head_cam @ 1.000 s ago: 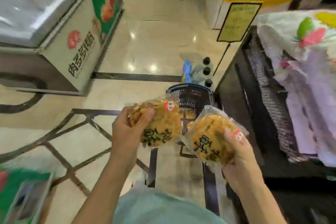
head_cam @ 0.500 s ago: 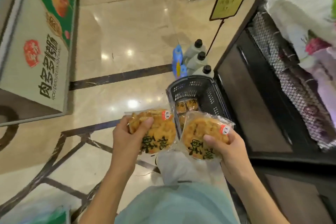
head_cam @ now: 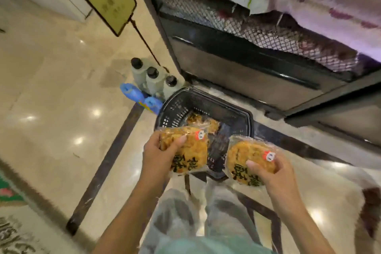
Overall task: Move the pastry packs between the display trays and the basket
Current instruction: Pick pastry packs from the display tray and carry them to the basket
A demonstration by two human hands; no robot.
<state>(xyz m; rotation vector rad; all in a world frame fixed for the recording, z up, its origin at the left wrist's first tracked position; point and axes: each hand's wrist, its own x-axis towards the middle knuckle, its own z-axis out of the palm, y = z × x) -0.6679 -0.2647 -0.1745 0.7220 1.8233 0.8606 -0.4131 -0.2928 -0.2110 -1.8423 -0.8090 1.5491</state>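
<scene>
Pastry packs are in both my hands: the left hand (head_cam: pixel 158 154) grips one pastry pack (head_cam: pixel 188 150) with the thumb curled over its top face, and the right hand (head_cam: pixel 274 173) pinches a second pack (head_cam: pixel 247 159) the same way. Both packs hang just above the near rim of the black basket (head_cam: pixel 237 117), which sits on the floor with its far side close against the dark display stand (head_cam: pixel 237 62).

Inside the basket I see at least one more pack (head_cam: pixel 203 121) lying on the bottom, so I judge some of the moving is done. The two I hold are not yet set down. No display trays show clearly from here, and I cannot tell how many packs remain.

For room, the basket mouth is open and mostly bare, wide enough for both packs side by side. The tight edge is on the right and far side, where the stand's lower panel crowds the basket. On the far left, three capped bottles (head_cam: pixel 153 80) and a blue bottle (head_cam: pixel 140 97) stand just beside the rim. The polished floor (head_cam: pixel 51 109) to the left is open.
</scene>
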